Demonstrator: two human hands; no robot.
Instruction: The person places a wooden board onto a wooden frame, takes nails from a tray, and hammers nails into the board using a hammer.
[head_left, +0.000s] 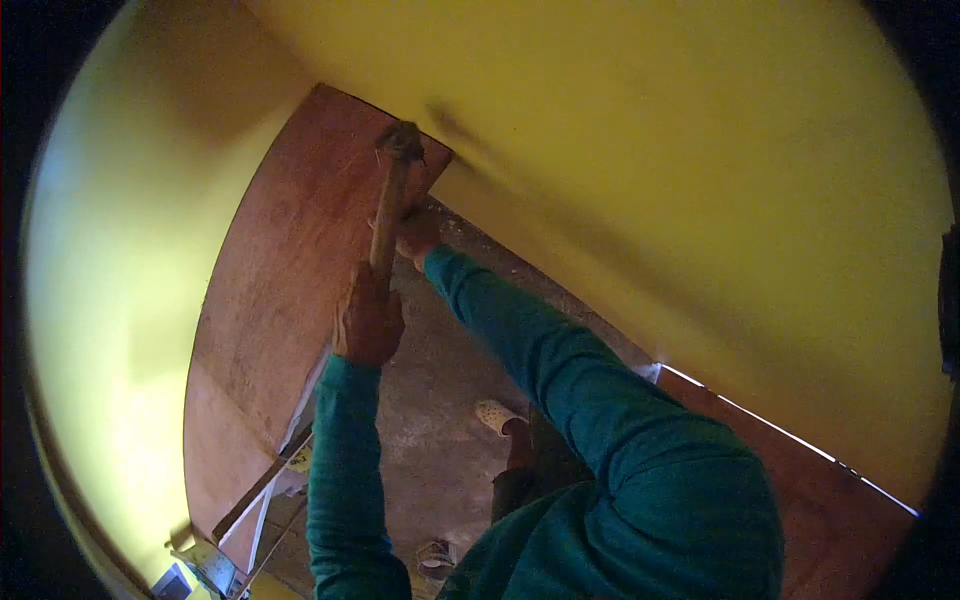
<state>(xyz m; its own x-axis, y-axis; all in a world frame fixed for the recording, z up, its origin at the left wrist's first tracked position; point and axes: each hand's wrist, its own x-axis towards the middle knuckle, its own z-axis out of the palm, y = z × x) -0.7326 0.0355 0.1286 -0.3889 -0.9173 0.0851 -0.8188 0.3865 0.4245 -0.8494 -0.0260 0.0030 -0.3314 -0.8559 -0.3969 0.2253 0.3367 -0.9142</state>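
Note:
My left hand (370,322) is wrapped around the lower part of the wooden handle of a hammer (385,225). Its dark head points away from me, over the far end of a reddish-brown wooden board (265,270). Just right of the handle, my right hand (418,238) reaches to the board's far right edge. The handle and dim light hide most of its fingers, so whether it grips anything does not show. Both arms wear green sleeves.
Yellow walls (700,170) meet in a corner beyond the board. Below lies a grey-brown floor (430,400), with my foot in a light perforated clog (497,417). A wood strip (250,495) and some small items stand at lower left. Another brown panel (840,535) lies at lower right.

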